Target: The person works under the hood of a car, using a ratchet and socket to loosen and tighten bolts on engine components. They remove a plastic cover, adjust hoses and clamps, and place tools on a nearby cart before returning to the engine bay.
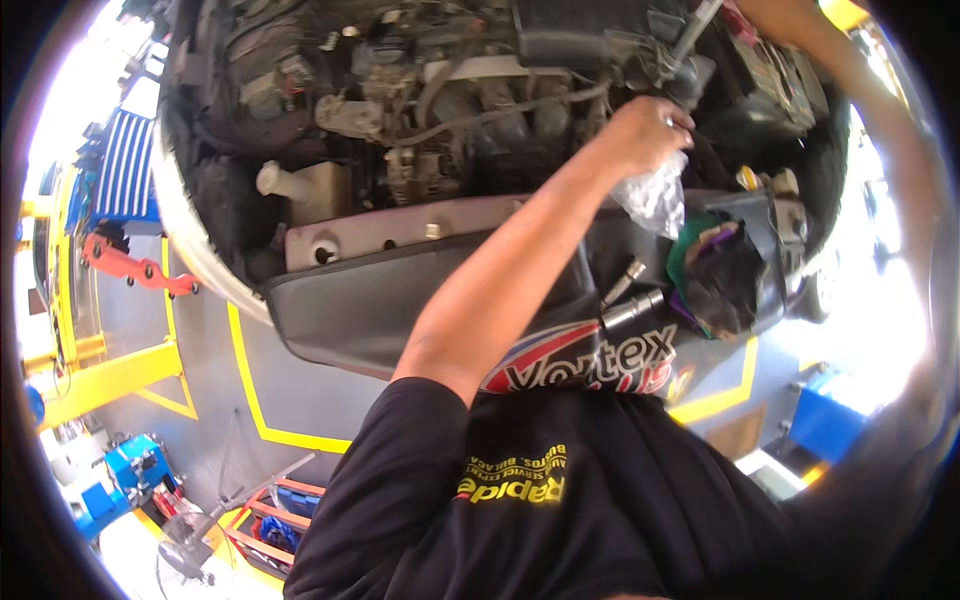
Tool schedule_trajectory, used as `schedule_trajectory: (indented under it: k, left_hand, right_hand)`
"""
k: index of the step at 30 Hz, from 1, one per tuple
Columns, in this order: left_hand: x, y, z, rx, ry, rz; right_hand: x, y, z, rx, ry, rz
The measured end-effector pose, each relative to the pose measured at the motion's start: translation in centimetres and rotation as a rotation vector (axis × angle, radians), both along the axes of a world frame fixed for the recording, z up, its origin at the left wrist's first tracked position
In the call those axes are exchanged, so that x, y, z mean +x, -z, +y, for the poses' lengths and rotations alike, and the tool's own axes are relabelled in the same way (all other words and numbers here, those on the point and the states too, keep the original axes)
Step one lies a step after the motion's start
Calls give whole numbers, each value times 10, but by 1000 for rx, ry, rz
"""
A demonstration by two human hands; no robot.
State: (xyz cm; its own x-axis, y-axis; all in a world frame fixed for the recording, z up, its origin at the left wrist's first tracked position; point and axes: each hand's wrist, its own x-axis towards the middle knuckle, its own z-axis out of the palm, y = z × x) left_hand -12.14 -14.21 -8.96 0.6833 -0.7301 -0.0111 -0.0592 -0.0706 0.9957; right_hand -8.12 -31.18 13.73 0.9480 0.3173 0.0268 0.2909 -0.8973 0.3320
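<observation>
Holding a clear bag (653,205) in my left hand (648,137), fingers curled closed over its top so the rest hangs loose, above the front rail (462,218) of the bay. Film thin, creased, shiny; contents, if any, can't make out. My right arm (888,95) reaches up along the right side; its hand runs past the top edge, so I cannot tell its grip. Near it, a slanted metal bar (692,38), smooth and straight, lower end among dark parts. Black cover (400,310) draped over the car's front, likely to spare paint from leaning and tools; smooth, sheet-like, printed. Two steel tools (634,307) lie on it side by side, bright and cylindrical, probably set there for easy reach. Just right of them, a crumpled bundle (722,280), black with green and purple edges, soft-looking. Engine (500,125) dusty: rough castings, curved hoses, dull plastic.
</observation>
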Motion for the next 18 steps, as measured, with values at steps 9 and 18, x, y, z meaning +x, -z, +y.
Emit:
schedule_trajectory:
  k: [9,18]
  left_hand:
    - [-19,-80,37,-93,49,-59]
    - [-69,-83,54,-125,12,-89]
  right_hand:
    - [-6,-15,-3,-47,-182,80]
    - [-8,-15,3,175,59,232]
